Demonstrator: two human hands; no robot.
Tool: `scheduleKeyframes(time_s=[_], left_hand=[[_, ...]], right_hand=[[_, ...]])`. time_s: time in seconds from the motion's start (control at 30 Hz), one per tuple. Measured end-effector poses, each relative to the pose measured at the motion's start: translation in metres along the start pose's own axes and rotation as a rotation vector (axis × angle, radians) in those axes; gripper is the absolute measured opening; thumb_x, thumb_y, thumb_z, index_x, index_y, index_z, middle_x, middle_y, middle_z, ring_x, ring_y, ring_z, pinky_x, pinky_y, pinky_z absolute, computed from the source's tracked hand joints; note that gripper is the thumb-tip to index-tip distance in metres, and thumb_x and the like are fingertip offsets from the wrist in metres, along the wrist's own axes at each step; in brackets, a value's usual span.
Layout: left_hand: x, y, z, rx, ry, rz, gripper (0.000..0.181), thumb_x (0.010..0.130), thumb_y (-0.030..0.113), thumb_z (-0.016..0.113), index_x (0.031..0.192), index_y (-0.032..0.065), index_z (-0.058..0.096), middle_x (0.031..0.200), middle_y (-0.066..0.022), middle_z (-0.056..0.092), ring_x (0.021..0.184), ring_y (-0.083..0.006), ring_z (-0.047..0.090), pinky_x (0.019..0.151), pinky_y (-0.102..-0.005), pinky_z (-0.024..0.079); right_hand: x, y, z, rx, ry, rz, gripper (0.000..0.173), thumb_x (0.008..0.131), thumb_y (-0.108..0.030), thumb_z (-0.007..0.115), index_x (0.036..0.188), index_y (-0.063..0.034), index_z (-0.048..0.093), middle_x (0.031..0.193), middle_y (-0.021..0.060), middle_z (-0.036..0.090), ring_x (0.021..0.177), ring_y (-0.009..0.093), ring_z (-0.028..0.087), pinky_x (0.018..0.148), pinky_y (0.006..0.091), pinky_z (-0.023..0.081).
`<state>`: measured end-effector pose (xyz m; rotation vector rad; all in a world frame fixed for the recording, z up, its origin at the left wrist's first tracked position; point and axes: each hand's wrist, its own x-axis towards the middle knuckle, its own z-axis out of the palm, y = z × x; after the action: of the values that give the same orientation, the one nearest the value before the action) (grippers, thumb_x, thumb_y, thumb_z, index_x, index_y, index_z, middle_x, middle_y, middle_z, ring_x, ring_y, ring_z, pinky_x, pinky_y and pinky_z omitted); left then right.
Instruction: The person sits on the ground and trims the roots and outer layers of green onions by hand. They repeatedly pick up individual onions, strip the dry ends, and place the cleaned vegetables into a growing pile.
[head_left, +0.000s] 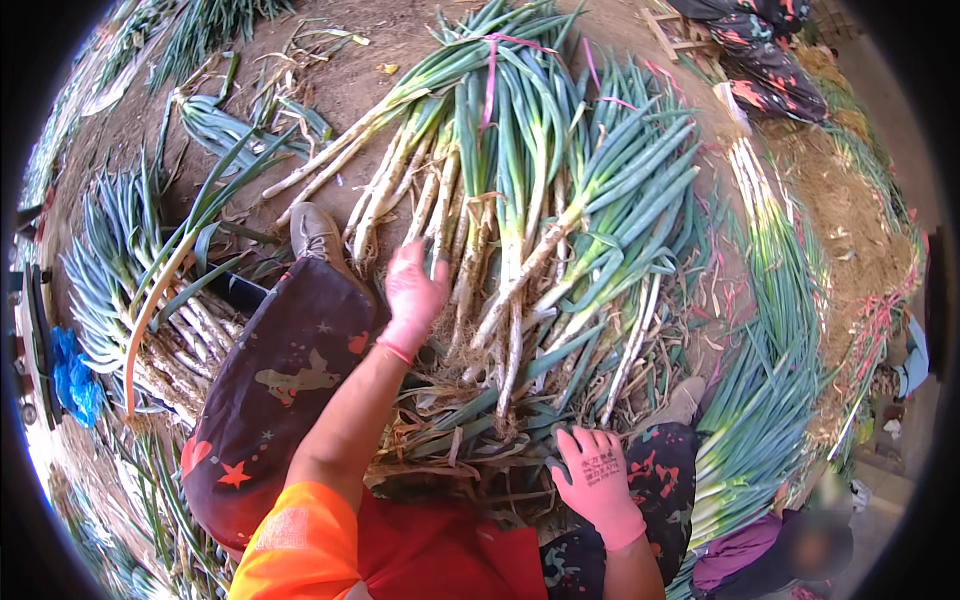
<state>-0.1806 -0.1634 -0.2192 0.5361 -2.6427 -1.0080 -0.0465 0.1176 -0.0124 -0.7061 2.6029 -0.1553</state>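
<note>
Long green onions (510, 180) with white, rooted ends lie in a loose heap on the ground before me, partly bound with pink ribbon (491, 82). My left hand (416, 289), in a pink glove, reaches to the root ends at the heap's left side; its fingers are apart, and whether they touch a stalk is unclear. Beside my right knee is my right hand (594, 476), also in a pink glove with dark fingertips, its fingers spread and holding nothing. Dry leaves and trimmings (450, 442) lie between my legs.
At left are more onions (172, 337) and a blue plastic bag (75, 379). A long row of onions (780, 322) runs along the right. Another person's patterned trousers (772, 67) show at the upper right, and a person in purple (742, 551) is at the lower right.
</note>
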Motion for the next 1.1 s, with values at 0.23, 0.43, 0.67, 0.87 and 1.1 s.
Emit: scheduleKeyframes(time_s=[0.23,0.43,0.67,0.87,1.1], left_hand=[[-0.067,0.081,0.005,-0.016,-0.658,-0.214,0.054,0.089,0.034,0.053,0.136,0.0093,0.039,0.112,-0.0229,0.062,0.105,-0.0366,0.059,0.091,-0.0438,0.046],[-0.1,0.117,-0.039,-0.375,-0.608,-0.052,0.051,0.087,0.023,0.06,0.129,-0.0023,0.046,0.115,-0.0274,0.059,0.108,-0.0401,0.057,0.094,-0.0432,0.044],[-0.227,0.176,-0.073,-0.539,-0.609,0.06,0.055,0.084,0.022,0.06,0.131,0.002,0.041,0.092,-0.025,0.063,0.083,-0.04,0.063,0.072,-0.0447,0.049],[-0.26,0.19,-0.093,-0.576,-0.659,0.124,0.054,0.083,0.019,0.062,0.13,0.002,0.043,0.103,-0.023,0.062,0.091,-0.0387,0.062,0.077,-0.0417,0.05],[-0.161,0.162,-0.027,-0.107,-0.313,0.168,0.039,0.078,0.018,0.065,0.115,0.017,0.056,0.127,-0.0212,0.042,0.113,-0.0407,0.044,0.092,-0.0565,0.037]], right_hand=[[-0.008,0.004,-0.009,-0.01,0.057,0.01,0.047,0.075,-0.025,0.067,0.117,-0.0088,0.055,0.1,0.0085,0.055,0.095,0.027,0.054,0.087,0.0408,0.041],[-0.02,0.002,-0.016,0.069,0.267,0.151,0.049,0.076,-0.024,0.066,0.119,-0.0062,0.053,0.107,0.012,0.056,0.098,0.03,0.054,0.086,0.0421,0.042],[-0.015,0.057,0.005,1.263,0.781,0.551,0.035,0.097,-0.009,0.043,0.13,0.0006,0.045,0.125,0.0138,0.054,0.112,0.022,0.055,0.096,0.0313,0.043],[-0.007,0.045,-0.021,1.865,0.631,0.556,0.042,0.092,-0.027,0.057,0.125,-0.0027,0.048,0.104,0.0144,0.062,0.088,0.023,0.064,0.08,0.0348,0.052],[-0.025,0.031,-0.029,1.031,0.7,0.469,0.042,0.089,0.005,0.049,0.131,0.0025,0.044,0.126,0.0129,0.054,0.114,0.02,0.054,0.098,0.0316,0.043]])
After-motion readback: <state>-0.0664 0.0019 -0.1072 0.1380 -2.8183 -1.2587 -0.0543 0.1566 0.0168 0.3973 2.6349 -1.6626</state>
